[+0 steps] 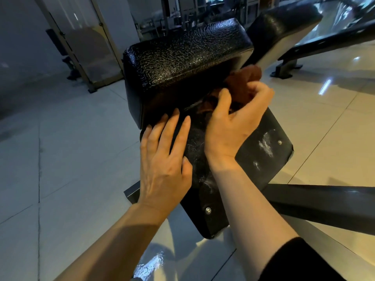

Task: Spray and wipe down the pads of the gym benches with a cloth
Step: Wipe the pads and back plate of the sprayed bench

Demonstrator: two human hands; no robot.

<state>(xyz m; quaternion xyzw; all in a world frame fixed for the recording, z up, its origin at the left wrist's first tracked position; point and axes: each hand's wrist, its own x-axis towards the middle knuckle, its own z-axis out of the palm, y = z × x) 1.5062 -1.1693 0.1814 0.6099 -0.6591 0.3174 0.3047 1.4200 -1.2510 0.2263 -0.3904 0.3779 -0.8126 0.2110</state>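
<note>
1. While your right hand (233,126) curls around the brown cloth (243,86), your fingers and thumb are bent tight on it, so this grip is closed on the cloth.
2. Most of the cloth bunches up just past your right knuckles, and it is tucked into the gap where the two black pads meet.
3. Right above that grip sits the upper bench pad (182,55), black and bumpy, and the cloth touches its lower edge.
4. Under your right wrist lies the lower bench pad (261,142), flat and black, with white smudges and a small bolt to the right of your wrist.
5. Your left hand (164,157) lies flat just beside your right hand, on its left.
6. Its fingers are straight and a little spread, so this hand is wide and holds nothing.
7. The left fingertips (174,116) press on the lower pad and reach up to the edge of the upper pad.
8. Your left thumb lies near your right wrist, but you cannot tell if they touch.
9. Far past the cloth, up and to the right, is another bench pad (284,19), well apart from your hands.
10. Below both arms is the shiny tile floor (60,159).
</note>
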